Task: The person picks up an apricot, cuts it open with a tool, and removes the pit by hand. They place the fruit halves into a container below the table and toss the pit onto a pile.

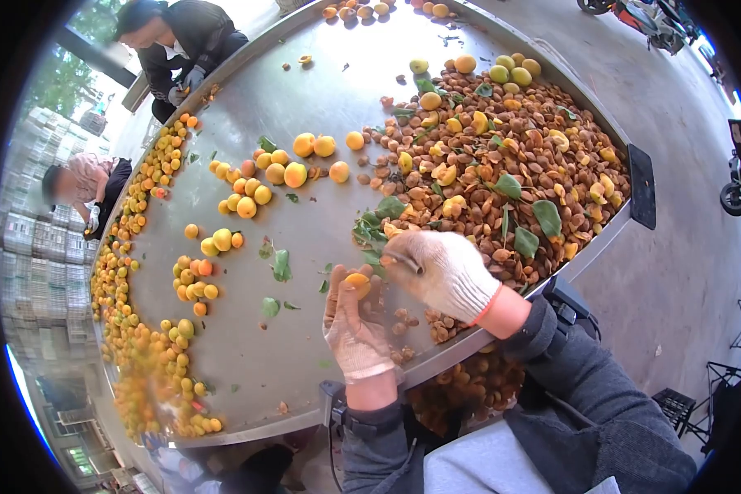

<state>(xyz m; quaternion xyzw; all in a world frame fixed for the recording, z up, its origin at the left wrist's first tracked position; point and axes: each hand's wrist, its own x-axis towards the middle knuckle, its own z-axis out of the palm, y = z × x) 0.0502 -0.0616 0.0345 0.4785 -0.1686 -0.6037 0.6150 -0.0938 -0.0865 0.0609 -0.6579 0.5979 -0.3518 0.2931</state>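
White ribbed-knit glove with orange edging covers the right hand (436, 267), lower centre; fingers curl inward, contents cannot be told. Soft, rounded orange apricot piece (357, 281) sits pinched between thumb and fingers of the pale-gloved left hand (356, 329). Rough brown pit heap (477, 177), right of centre, covers smooth grey metal table (251, 362).

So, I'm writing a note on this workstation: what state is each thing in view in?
Small orange fruit: held; whether cut, unclear
Left hand in off-white glove: fingers curled round that fruit
Right hand in white knitted glove: fingers bent; grip unclear
Round yellow-orange fruits: look whole, loose in clusters
Brown oval pits: heaped, mixed with yellow fruit pieces
Broad green leaves: detached, scattered
Silver metal table: partly covered
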